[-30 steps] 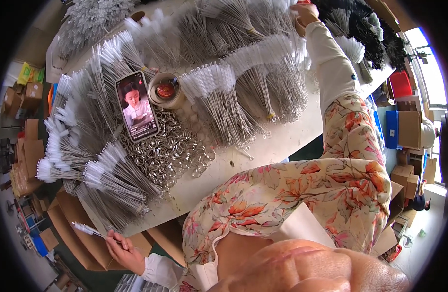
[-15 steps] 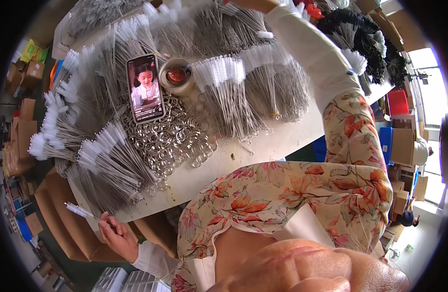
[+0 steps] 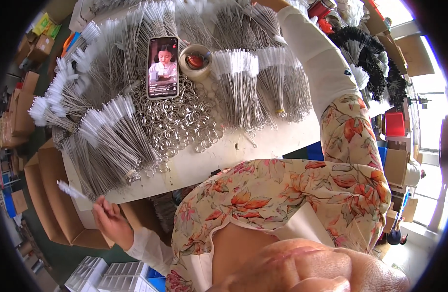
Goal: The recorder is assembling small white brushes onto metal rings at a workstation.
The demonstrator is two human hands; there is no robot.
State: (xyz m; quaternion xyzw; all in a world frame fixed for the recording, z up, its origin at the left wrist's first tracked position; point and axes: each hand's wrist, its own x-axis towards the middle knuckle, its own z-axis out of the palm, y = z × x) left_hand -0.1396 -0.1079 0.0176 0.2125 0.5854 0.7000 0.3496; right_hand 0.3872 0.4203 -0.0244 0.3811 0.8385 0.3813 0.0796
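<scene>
Near the table's left front corner, my left hand (image 3: 112, 221) pinches a small wire brush (image 3: 70, 189) with white bristles. The brush points up and left, beyond the table edge. My right arm reaches far across the table, and only a sliver of my right hand (image 3: 271, 4) shows at the top edge; its fingers are out of view. Bundles of white-tipped wire brushes (image 3: 107, 141) lie just above my left hand. More upright brush bundles (image 3: 237, 87) stand toward the right. Between them spreads a heap of metal rings (image 3: 182, 119).
A lit phone (image 3: 163, 68) leans on the ring heap beside a round tub (image 3: 195, 62) with something red inside. Dark bristle brushes (image 3: 362, 53) pile up at far right. Below the left table edge stand an open cardboard box (image 3: 53, 204) and white plastic drawers (image 3: 119, 277).
My view has shifted a little, so the phone and tub appear farther right and up. My left hand with the brush sits slightly higher and more left in the picture; my right arm stays outstretched.
</scene>
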